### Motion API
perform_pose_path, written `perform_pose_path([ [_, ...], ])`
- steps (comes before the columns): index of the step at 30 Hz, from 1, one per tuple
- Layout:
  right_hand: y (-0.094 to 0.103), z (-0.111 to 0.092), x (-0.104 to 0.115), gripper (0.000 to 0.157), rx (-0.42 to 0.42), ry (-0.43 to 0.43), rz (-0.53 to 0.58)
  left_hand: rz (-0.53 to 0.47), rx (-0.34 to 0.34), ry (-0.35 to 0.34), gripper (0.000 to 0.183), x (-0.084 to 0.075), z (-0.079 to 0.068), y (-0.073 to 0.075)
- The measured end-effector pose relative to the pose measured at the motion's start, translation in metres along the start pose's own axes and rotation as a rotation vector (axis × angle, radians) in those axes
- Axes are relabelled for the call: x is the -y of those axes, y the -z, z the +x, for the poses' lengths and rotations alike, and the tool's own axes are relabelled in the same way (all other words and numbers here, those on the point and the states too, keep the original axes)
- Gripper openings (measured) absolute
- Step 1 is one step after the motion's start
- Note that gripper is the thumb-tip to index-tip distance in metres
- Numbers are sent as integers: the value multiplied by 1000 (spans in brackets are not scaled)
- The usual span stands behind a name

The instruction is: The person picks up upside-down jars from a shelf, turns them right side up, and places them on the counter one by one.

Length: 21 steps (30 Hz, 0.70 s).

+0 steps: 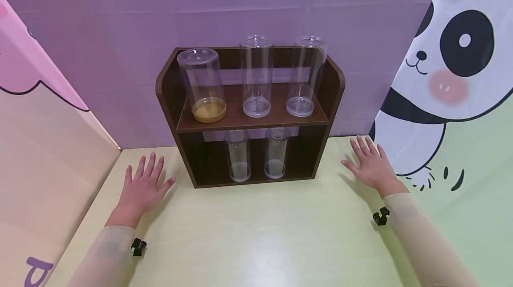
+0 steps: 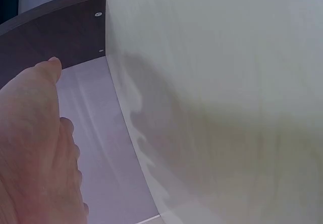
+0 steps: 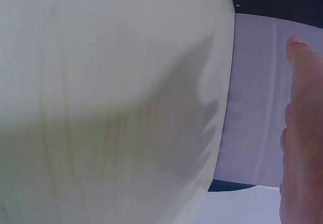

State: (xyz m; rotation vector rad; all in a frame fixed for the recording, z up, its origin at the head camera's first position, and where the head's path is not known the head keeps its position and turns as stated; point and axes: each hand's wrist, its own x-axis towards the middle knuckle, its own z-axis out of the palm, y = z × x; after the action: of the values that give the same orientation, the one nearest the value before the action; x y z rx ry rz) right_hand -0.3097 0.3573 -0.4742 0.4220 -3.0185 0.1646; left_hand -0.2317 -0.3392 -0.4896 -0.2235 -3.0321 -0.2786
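Note:
My left hand is spread with straight fingers over the table at the left of a dark brown two-tier shelf, holding nothing. On the other side my right hand is likewise spread and bare, palm down. Both cast shadows on the tabletop. Three tall clear cylinders stand on the upper tier: a wide jar with a golden-brown base at left, a clear jar in the middle and another clear jar at right. Below are two shorter clear jars, one left and one right.
The pale wooden table backs onto a purple cloth. A printed panel with a panda stands at right, and a pink and cream panel at left. Small black devices sit by both wrists.

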Motion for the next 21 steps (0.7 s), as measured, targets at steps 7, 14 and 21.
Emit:
perform_pose_path([
  [7, 0, 2, 0, 91, -10, 3, 14, -21, 2, 1, 90, 2, -2, -1],
  [14, -1, 3, 1, 92, -22, 0, 80, -85, -12, -17, 88, 2, 0, -3],
  [21, -9, 3, -1, 87, -100, 8, 185, -234, -87, -39, 80, 5, 4, -7],
])
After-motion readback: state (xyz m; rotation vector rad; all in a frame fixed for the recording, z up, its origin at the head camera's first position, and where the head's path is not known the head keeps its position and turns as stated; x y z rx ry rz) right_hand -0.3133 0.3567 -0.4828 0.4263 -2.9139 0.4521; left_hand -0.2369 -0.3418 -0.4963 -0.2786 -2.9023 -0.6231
